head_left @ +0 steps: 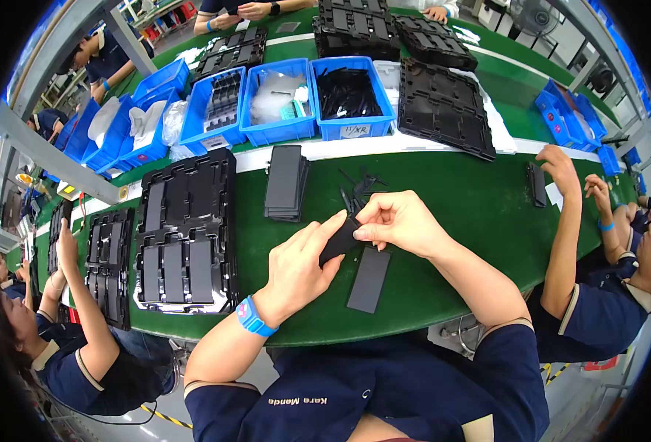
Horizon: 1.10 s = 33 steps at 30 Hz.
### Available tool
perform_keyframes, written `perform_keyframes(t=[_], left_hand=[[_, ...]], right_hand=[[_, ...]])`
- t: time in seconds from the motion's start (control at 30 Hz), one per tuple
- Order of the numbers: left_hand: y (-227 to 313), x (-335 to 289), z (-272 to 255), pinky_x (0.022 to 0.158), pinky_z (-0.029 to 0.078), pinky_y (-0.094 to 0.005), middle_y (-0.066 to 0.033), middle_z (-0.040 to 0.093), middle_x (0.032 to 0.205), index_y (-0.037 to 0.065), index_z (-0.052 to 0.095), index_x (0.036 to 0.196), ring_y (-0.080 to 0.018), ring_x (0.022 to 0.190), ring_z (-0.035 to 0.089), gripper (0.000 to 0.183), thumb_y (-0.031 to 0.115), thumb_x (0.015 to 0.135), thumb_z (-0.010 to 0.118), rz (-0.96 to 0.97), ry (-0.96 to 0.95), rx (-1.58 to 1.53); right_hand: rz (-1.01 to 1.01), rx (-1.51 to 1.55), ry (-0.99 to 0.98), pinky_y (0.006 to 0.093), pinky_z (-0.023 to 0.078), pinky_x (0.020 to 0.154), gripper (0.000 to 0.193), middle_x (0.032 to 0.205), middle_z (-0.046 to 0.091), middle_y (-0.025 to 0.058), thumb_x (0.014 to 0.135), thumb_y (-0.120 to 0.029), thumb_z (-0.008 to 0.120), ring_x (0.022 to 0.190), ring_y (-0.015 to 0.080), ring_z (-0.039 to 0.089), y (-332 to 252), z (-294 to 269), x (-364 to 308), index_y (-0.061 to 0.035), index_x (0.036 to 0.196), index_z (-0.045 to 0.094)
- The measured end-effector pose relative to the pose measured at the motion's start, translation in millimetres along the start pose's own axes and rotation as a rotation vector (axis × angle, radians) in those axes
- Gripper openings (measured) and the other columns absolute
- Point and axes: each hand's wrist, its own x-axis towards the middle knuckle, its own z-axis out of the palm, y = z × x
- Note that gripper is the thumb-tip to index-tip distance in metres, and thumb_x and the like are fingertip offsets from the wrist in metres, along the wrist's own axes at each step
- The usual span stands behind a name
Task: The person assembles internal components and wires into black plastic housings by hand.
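Observation:
My left hand (pixel 299 265) is closed round a dark, flat phone-screen panel (pixel 338 241), holding it tilted above the table. At the panel's upper right edge, my right hand (pixel 406 225) has thumb and forefinger pinched together; whatever lies between those fingertips is too small to make out. Just below the hands another grey-faced panel (pixel 369 280) lies flat on the green tabletop. Several thin black strips (pixel 369 184) are scattered beyond my fingers. A stack of similar panels (pixel 286 180) sits farther off, left of the strips.
To the left, a black moulded tray (pixel 185 236) holds several panels. Blue bins stand along the back, one with black strips (pixel 349 92) and one with clear plastic bags (pixel 277 92). More black trays (pixel 443 103) rest behind. Co-workers sit on both sides, one arm (pixel 561 221) at right.

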Motion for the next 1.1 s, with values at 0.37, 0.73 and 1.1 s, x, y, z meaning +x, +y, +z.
perform_keyframes(t=[0.37,0.73,1.1], left_hand=[[-2,-3,1,0.065,0.053,-0.0362,-0.0102,0.060,0.088,0.011,0.050,0.132,-0.0297,0.076,0.063,0.073,0.001,0.064,0.077,-0.047,0.000,-0.150],[-1,-2,4,0.084,0.052,-0.0345,-0.0143,0.062,0.111,0.007,0.046,0.134,-0.0277,0.099,0.064,0.071,0.001,0.070,0.076,-0.170,0.004,-0.341],[0,0,-2,0.106,0.037,-0.0315,-0.0134,0.047,0.136,0.000,0.033,0.142,-0.0202,0.125,0.047,0.078,-0.003,0.075,0.072,-0.357,0.021,-0.602]], right_hand=[[-0.056,0.082,-0.080,0.0220,0.049,0.053,0.014,0.077,0.066,0.0043,0.080,-0.006,0.075,0.063,0.0073,0.058,5,2,2,0.0003,0.087,0.064],[-0.077,0.137,-0.091,0.0240,0.051,0.061,0.022,0.081,0.064,0.0041,0.091,-0.019,0.064,0.068,0.0092,0.059,-1,-8,5,0.0009,0.101,0.064],[0.030,-1.107,0.008,0.0409,0.048,0.065,0.036,0.076,0.067,0.0107,0.079,-0.040,0.072,0.074,0.0301,0.065,2,-31,2,-0.0065,0.080,0.060]])
